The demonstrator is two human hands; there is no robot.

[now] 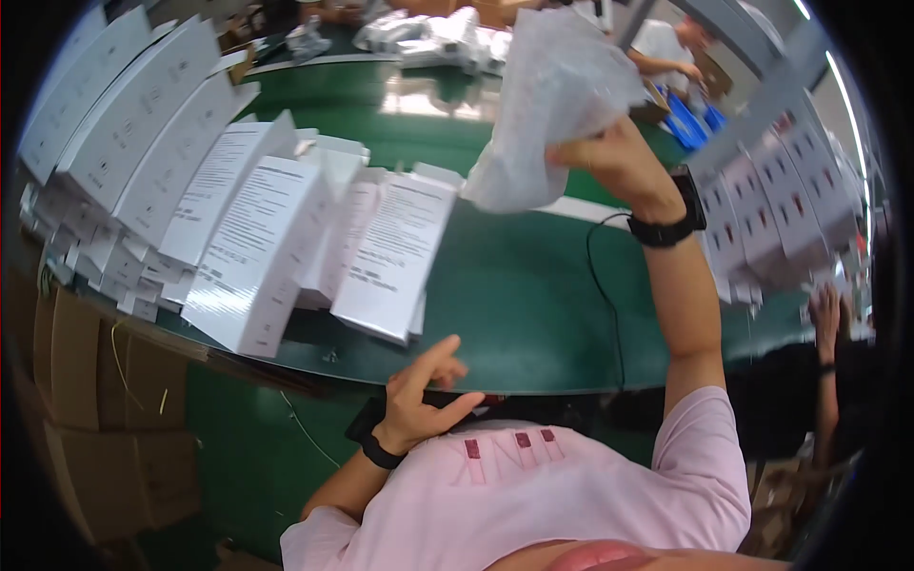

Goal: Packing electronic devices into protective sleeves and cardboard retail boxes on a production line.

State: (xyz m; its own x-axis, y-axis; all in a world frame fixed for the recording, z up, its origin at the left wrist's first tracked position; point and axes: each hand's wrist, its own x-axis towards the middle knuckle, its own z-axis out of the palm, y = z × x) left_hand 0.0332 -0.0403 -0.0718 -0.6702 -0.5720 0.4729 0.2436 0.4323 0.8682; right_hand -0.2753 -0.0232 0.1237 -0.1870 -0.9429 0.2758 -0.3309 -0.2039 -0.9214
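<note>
My right hand (pixel 609 167) is raised over the green table, its fingers closed on a translucent white plastic bag (pixel 543 109). What the bag contains, if anything, I cannot make out. Low by the table's near edge is my left hand (pixel 426 395), holding nothing, with its fingers apart. Closest to it stands a white printed box (pixel 395 257), its top flaps up. Left of that, another tall white box (pixel 252 252) leans among several more white boxes (pixel 143 90). Each of my wrists wears a black band.
A green table (pixel 514 295) curves across the view, with a black cable (pixel 600 271) on it. White boxes (pixel 781 205) are stacked at the right. Wrapped items (pixel 438 43) lie along the far side. Cardboard boxes (pixel 124 466) stand lower left. Co-workers (pixel 666 52) are at the far right and right edge.
</note>
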